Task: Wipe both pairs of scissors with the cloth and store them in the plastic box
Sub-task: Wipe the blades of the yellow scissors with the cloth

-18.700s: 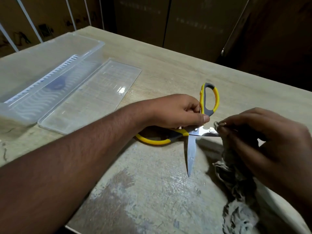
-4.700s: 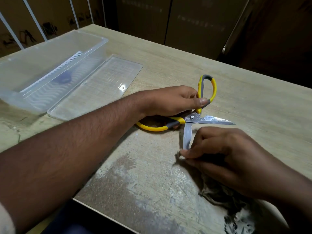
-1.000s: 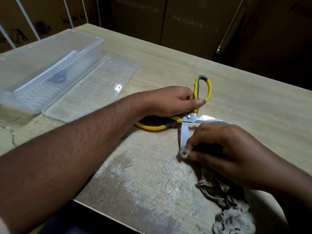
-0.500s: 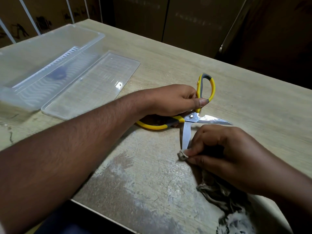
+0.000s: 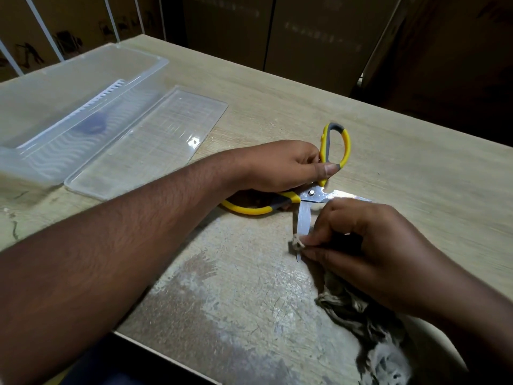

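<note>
Yellow-and-grey scissors (image 5: 334, 151) lie spread wide on the wooden table (image 5: 416, 168). My left hand (image 5: 283, 165) grips their handles near the pivot, thumb on the far loop. One blade points toward me, and my right hand (image 5: 361, 245) pinches a grey-brown cloth (image 5: 352, 304) around that blade close to its tip. The other blade points right, partly behind my right hand. The clear plastic box (image 5: 69, 107) stands at the far left, a dark blurred shape visible inside it. A second pair of scissors is not clearly in view.
The box's clear flat lid (image 5: 150, 143) lies on the table beside the box, between it and my left arm. The table's near edge (image 5: 166, 354) runs diagonally below my left forearm. Dark cabinet doors stand behind the table.
My right hand with the cloth has stayed near the tip of the near blade, shifting only slightly along it. My left hand holds the handles in the same place.
</note>
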### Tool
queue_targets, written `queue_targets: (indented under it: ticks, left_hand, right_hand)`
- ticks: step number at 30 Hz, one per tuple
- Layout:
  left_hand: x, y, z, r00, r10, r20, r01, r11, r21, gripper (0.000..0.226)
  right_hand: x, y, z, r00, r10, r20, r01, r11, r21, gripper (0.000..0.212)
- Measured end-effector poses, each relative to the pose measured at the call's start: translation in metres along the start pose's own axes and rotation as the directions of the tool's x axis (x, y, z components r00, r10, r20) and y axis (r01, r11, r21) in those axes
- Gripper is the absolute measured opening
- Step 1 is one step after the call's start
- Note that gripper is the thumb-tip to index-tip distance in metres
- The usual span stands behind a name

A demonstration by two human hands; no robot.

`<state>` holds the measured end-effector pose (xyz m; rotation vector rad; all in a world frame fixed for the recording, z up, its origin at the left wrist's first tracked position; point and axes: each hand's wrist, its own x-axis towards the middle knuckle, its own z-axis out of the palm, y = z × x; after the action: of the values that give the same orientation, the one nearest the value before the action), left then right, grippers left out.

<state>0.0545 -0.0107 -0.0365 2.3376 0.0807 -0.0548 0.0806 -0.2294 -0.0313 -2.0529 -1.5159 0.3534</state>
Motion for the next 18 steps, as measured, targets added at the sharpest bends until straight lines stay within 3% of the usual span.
queue_targets:
  ticks: [5,10,13,15,18]
  left_hand:
    - [0.000,-0.001,0.000,1.000,-0.007,-0.010,0.007,1.000,-0.011,0.036]
    - [0.000,-0.001,0.000,1.000,0.002,-0.019,-0.002,1.000,0.004,0.036]
    - [-0.002,-0.001,-0.001,1.000,0.001,0.002,-0.001,0.998,-0.056,0.039]
    - [-0.003,0.000,-0.001,1.000,-0.012,0.008,0.013,0.994,-0.112,0.038]
    - [-0.005,0.000,-0.003,0.999,-0.031,0.020,0.035,0.980,-0.194,0.035]
  right_hand:
    - [-0.005,-0.006,-0.008,0.983,-0.035,0.183,0.034,0.999,0.004,0.009]
    - [0.000,0.002,-0.011,0.996,-0.026,-0.080,0.024,0.999,-0.021,0.013]
    - [-0.002,0.002,-0.006,0.999,-0.039,0.027,0.040,0.998,-0.053,0.022]
    - [-0.005,-0.003,-0.008,0.993,-0.051,0.108,0.061,0.994,-0.092,0.011]
    - [-0.005,-0.008,-0.013,0.996,-0.074,0.048,0.080,0.989,-0.122,0.003]
